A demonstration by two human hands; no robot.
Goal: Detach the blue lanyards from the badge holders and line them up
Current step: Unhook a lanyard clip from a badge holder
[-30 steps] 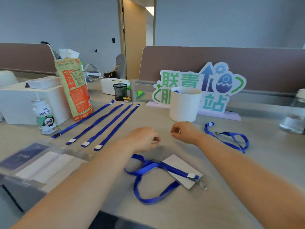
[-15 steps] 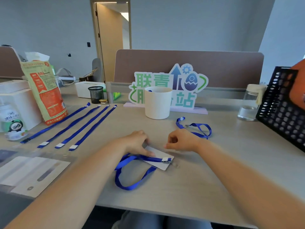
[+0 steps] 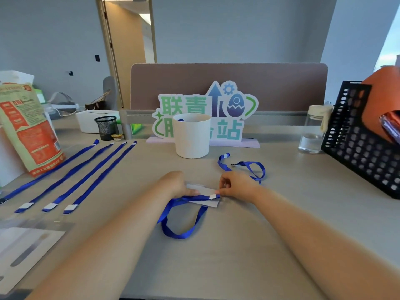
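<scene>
A blue lanyard (image 3: 184, 233) lies looped on the desk in front of me, clipped to a clear badge holder (image 3: 211, 202). My left hand (image 3: 175, 184) holds the holder's left end down, fingers curled over it and the strap. My right hand (image 3: 237, 185) pinches the lanyard's white clip end (image 3: 213, 196) at the holder's right side. Several detached lanyards (image 3: 86, 176) lie straight and side by side at the left. A further loose lanyard (image 3: 249, 166) is curled behind my right hand. Detached badge holders (image 3: 28, 245) lie at the near left.
A white cup (image 3: 192, 137) and a green-blue sign (image 3: 229, 126) stand at the back centre. A water bottle (image 3: 311, 131) and a black mesh basket (image 3: 363, 148) are at the right. A red-green bag (image 3: 28, 131) and a mesh pen cup (image 3: 106, 126) are at the left.
My hands came down from mid-air onto the badge holder. The left hand settled on its left end and the right hand closed on the clip. The camera swung right.
</scene>
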